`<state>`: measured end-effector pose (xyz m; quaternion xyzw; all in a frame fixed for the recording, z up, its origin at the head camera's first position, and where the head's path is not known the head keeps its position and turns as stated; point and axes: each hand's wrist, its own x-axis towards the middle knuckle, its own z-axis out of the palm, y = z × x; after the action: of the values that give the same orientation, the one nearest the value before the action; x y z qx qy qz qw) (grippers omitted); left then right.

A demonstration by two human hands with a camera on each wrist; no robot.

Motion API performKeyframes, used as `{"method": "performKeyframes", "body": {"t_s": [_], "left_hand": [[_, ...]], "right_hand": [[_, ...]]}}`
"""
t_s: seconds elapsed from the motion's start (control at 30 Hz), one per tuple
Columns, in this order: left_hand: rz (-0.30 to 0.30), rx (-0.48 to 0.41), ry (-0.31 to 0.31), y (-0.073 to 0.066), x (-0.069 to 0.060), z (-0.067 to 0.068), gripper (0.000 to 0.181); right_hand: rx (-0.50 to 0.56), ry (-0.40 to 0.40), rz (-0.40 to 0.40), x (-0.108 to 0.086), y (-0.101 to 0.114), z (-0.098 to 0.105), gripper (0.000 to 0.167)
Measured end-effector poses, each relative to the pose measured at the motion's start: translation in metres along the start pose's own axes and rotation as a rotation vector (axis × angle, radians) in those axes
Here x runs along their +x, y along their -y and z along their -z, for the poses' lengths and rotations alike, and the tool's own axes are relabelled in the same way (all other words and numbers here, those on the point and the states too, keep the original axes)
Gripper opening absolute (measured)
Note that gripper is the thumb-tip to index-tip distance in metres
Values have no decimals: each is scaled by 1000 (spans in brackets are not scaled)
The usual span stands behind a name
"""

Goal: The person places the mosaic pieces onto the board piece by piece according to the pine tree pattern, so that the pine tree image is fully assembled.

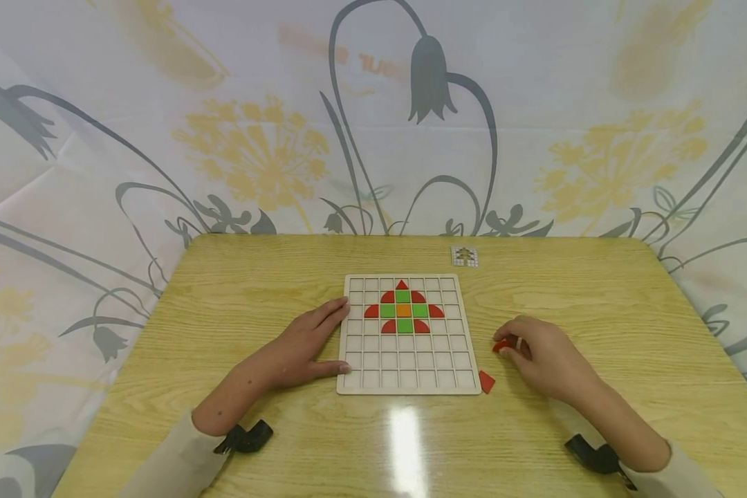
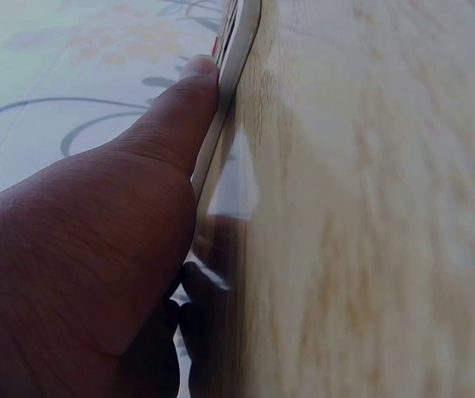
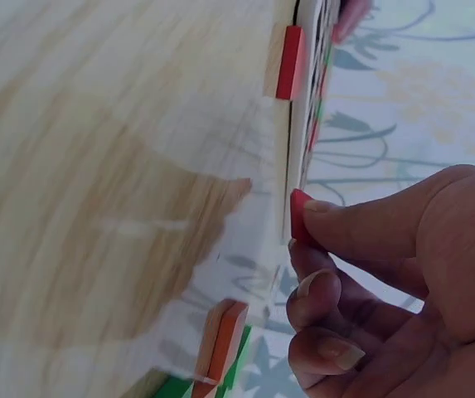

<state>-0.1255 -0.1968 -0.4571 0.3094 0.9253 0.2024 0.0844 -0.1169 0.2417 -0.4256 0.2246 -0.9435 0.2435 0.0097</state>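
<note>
A pale square grid board lies on the table with red, green and orange tiles set in its upper cells in a tree-like shape. My left hand rests along the board's left edge, fingers and thumb extended onto the rim. To the right of the board, my right hand pinches a small red tile between thumb and fingers, above the table; the fingers partly cover its shape. Another red tile sits against the board's lower right corner.
A small pattern card lies behind the board. Low in the right wrist view, an orange tile stands out beside green ones. A flower-printed cloth hangs beyond the table's far edge.
</note>
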Motion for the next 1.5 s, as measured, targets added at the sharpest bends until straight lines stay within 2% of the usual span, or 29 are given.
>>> {"method": "performKeyframes", "body": {"t_s": [0.27, 0.5, 0.97, 1.5], "left_hand": [[4, -3, 4, 0, 0, 0, 102], [7, 0, 6, 0, 1, 0, 102], [10, -4, 8, -1, 1, 1, 103], [6, 5, 8, 0, 0, 0, 102]], "right_hand": [[53, 5, 4, 5, 6, -5, 24], [98, 41, -27, 9, 12, -8, 20], [153, -13, 45, 25, 22, -18, 21], [168, 36, 59, 39, 35, -25, 18]]}}
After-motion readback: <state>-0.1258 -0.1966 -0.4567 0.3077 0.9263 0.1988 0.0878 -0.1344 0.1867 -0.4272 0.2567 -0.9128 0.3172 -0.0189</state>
